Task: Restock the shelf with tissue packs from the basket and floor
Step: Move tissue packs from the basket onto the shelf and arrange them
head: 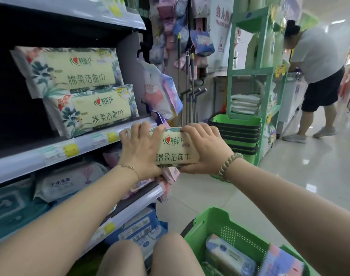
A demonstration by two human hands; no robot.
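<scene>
While two matching packs [84,90] already sit on the shelf [50,154], the left hand [140,150] and right hand [206,148] grip a third tissue pack [175,150] at its edge, with more waiting in the basket [226,228].

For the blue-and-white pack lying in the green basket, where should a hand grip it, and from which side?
Probably across its narrow width near the middle, from above: the blue-and-white pack lies broad face up, and walls of the green basket block side approaches.

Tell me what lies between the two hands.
A tissue pack, gripped at its ends by the left hand and the right hand, near the shelf edge; the head view shows it.
</scene>
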